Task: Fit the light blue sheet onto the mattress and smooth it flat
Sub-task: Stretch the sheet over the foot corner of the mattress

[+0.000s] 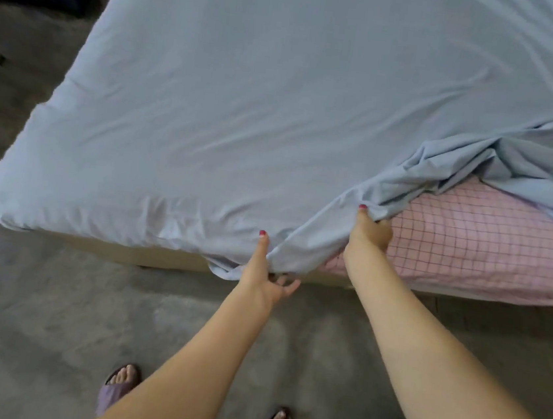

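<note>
At the lower middle of the frame, along the near edge of the bed, we have both hands on the light blue sheet (246, 102). Our left hand (265, 277) has its grip on the hem where it hangs past the mattress side, thumb laid up against the fabric and the other fingers curled loosely beneath, so the elastic edge can be drawn down and under. Our right hand (370, 232), a little higher and to the right, holds a bunched fold tightly, fingers closed round the cloth just where the covered part ends. We judge this hold is meant to drag the slack rightward over the uncovered stretch.

Outward from the hands, the sheet lies fairly flat over the left and upper parts of the mattress, with its near-left corner already tucked round. To the right, fabric is heaped in deep folds, and below it a pink checked cover (471, 245) shows bare, so the near-right part is not yet fitted. A pale bed base (132, 251) runs beneath the mattress edge.

On the grey floor (33, 302) at the bottom we see our feet in purple slippers (115, 387). Blurred stacked items sit in the upper left corner; we cannot tell what they are.
</note>
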